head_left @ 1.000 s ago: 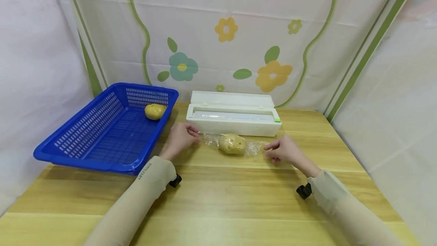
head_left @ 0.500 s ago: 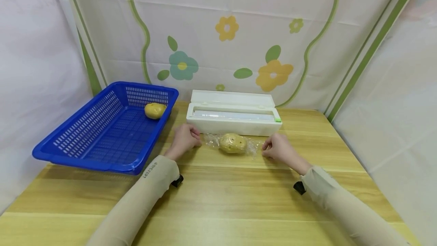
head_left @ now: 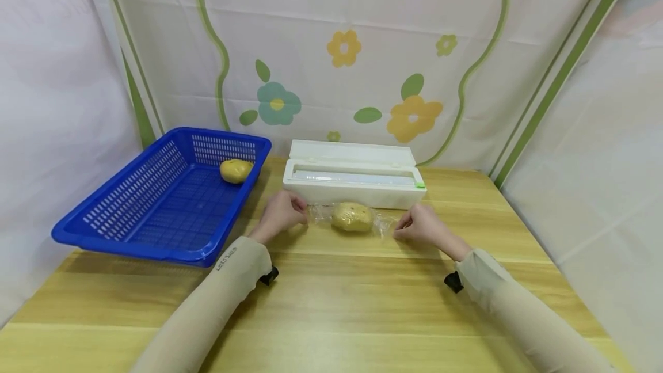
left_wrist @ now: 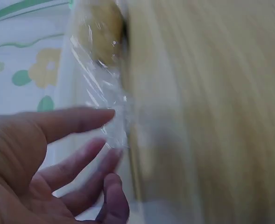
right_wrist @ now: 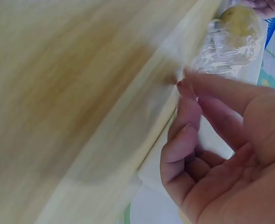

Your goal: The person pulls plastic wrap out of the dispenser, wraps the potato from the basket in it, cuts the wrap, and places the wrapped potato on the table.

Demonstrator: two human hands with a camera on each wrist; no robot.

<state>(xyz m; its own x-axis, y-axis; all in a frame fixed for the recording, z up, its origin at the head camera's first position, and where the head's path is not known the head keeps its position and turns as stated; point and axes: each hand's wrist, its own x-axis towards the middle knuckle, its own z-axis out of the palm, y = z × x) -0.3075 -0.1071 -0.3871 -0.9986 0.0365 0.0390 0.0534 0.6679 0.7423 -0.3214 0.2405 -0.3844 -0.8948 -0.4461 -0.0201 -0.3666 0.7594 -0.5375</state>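
Observation:
A potato [head_left: 353, 217] wrapped in clear cling film [head_left: 384, 225] lies in the middle, with loose film sticking out at both ends. My left hand [head_left: 284, 213] is at the left end of the film. In the left wrist view, its thumb and fingertips stand apart around the film's flared tail [left_wrist: 115, 100]. At the other end, my right hand [head_left: 422, 225] pinches the film tip between thumb and forefinger, its other fingers curled. Behind the potato stands a white cling film dispenser [head_left: 354, 193], its lid raised and the roll showing inside.
To the left, a blue plastic basket [head_left: 140, 254] holds another potato [head_left: 235, 171] near its back right corner. The wooden table [head_left: 352, 309] spreads out in front of the hands. A flowered cloth [head_left: 311, 56] hangs behind.
My right hand has moved slightly left and its fingers have drawn together on the film tip. The left hand has shifted a little right. The potato stays in about the same place.

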